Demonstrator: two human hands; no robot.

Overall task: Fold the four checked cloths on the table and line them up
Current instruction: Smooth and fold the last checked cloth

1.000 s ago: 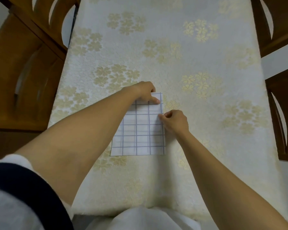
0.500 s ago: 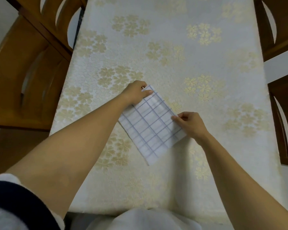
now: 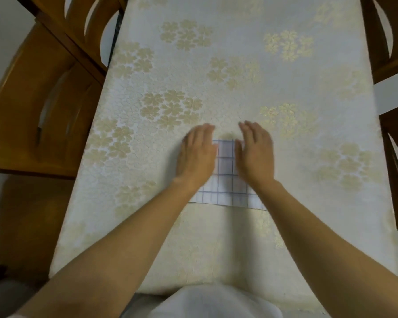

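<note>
Checked cloth [image 3: 225,177]: one only in view, a folded rectangle lying flat on the table [image 3: 239,65], mid-width, on the near half; near edge straight. The other three cloths are not in view.

Left hand [image 3: 197,154]: palm down on the left part of the cloth, fingers straight and together, holding nothing. Right hand [image 3: 255,154]: same on the right part; a strip of checks shows between the two. Fingertips reach past the far edge onto the tablecloth. Slight blur, so I cannot tell how hard they press.

Handling, judged: thin, light, limp, lies flat with a crisp edge. It probably slides easily on the tablecloth, so hold one side flat while working. Take it by pinching a corner or an edge, not the middle; layers may part if lifted carelessly.

Wooden chairs [image 3: 44,99] stand at both sides
</note>
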